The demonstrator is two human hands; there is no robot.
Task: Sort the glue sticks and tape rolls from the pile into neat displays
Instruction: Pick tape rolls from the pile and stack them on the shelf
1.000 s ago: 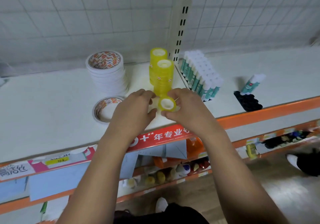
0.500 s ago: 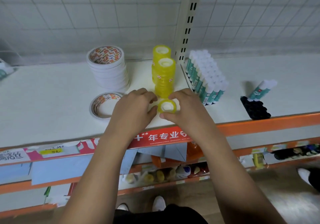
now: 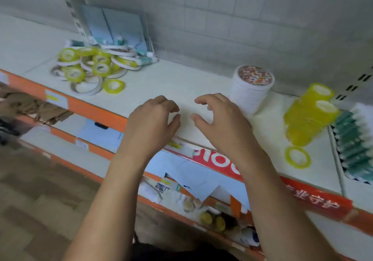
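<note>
A mixed pile (image 3: 94,67) of yellow tape rolls, white tape rolls and glue sticks lies at the left of the white shelf (image 3: 181,83). My left hand (image 3: 153,123) and my right hand (image 3: 220,121) hover over the shelf's middle, fingers loosely curled, holding nothing. To the right stand a white tape stack (image 3: 252,89), two yellow tape stacks (image 3: 308,113) and rows of upright glue sticks (image 3: 357,139). One yellow tape roll (image 3: 297,157) lies flat in front of the yellow stacks.
An orange shelf edge (image 3: 84,107) with labels runs along the front. Blue sheets (image 3: 121,28) lean on the grid back wall behind the pile. A lower shelf (image 3: 201,200) holds papers and small items. The view is blurred.
The view has swung left, bringing the pile into sight. Both hands let go of the small yellow tape roll, which now lies on the shelf, and have moved left.
</note>
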